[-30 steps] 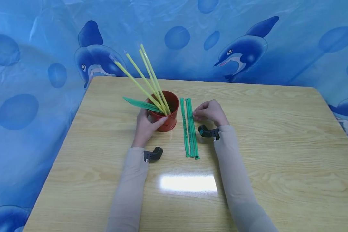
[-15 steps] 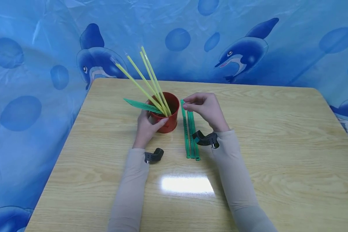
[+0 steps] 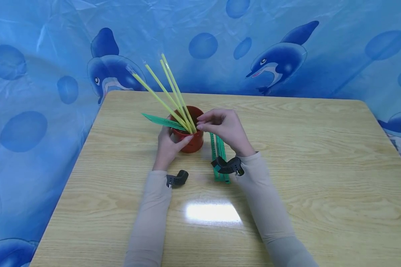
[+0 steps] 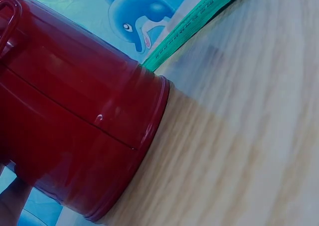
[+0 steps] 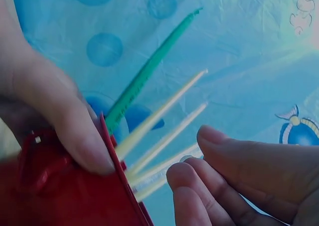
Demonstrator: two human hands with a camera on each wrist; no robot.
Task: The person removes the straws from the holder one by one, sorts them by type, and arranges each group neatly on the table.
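Note:
My left hand (image 3: 168,146) grips the near left side of a red bucket (image 3: 195,142), thumb along the rim. Several yellow straws (image 3: 160,95) in clear wrappers lean leftward out of the bucket, beside one straw in a green printed wrapper (image 3: 158,119). Over the bucket's right rim, my right hand (image 3: 225,129) holds its thumb and forefinger slightly apart, close beside the yellow straws. In the right wrist view, a straw shows near the gap between thumb (image 5: 219,141) and fingers; contact cannot be made out. The left wrist view shows mostly the bucket's side (image 4: 84,106).
Several green-wrapped straws (image 3: 222,152) lie side by side on the wooden table (image 3: 320,167), right of the bucket and partly under my right wrist. A blue dolphin-print sheet (image 3: 204,22) hangs behind the table. Glare marks the front of the tabletop.
My right hand has lifted from beside the green-wrapped straws and moved left to the bucket's rim, by the yellow straws. My left hand and the bucket have stayed in place.

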